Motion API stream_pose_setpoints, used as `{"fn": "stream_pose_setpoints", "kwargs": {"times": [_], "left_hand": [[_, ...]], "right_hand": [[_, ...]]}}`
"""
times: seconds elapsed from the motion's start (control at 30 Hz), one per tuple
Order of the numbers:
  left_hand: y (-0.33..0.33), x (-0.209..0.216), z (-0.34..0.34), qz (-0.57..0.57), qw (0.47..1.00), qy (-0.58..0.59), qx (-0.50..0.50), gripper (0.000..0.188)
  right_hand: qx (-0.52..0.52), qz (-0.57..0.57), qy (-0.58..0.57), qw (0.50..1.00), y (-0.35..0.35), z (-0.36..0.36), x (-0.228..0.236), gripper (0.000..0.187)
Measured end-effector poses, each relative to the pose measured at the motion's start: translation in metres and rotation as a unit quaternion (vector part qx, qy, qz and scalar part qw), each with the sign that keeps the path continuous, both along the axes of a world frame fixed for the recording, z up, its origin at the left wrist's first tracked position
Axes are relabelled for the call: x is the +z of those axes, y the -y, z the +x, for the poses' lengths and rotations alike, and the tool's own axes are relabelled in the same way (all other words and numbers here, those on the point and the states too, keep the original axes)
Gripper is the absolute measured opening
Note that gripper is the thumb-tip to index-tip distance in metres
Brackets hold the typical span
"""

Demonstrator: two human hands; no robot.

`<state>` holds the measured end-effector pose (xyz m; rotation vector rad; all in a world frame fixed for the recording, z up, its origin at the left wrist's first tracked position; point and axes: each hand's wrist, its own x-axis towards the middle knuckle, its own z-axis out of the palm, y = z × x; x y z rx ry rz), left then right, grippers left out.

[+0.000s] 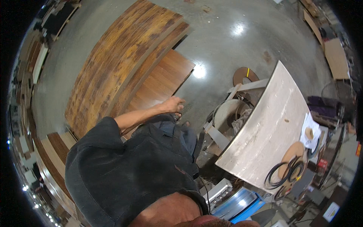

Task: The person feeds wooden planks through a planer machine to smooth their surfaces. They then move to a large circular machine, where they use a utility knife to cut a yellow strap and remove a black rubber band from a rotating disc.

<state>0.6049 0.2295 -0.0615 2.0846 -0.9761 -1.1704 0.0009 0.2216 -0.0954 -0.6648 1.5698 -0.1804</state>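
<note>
My left hand (174,104) is out in front of my body, its forearm bare below a dark short sleeve (94,140). The fingers are loosely bent and a little apart, with nothing visible in them. Close beyond the hand is the edge of a reddish-brown wood-grain panel (160,77). Larger rustic brown wood-grain boards (121,45) are stacked alongside, farther left; the hand appears apart from them. My right hand does not show.
On my right stands a pale, worn worktop (264,128) carrying coils of black edging strip (283,174) and a white paper (310,130). A brown roll of edging (245,75) lies on the grey floor behind it. A blue-and-grey machine part (240,204) sits at lower right.
</note>
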Motion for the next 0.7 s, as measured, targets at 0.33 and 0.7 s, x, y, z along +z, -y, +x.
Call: {"fn": "stream_pose_setpoints", "kwargs": {"times": [0.33,0.7], "left_hand": [[0.02,-0.037,0.089,0.092,0.994,0.056,0.03,0.039],[0.202,-0.048,0.216,0.104,0.988,-0.031,0.111,0.041]], "right_hand": [[0.021,0.035,0.027,0.999,0.119,0.113,-0.04,0.022],[-0.046,-0.003,0.051,0.998,0.248,0.296,-0.086,0.022]]}}
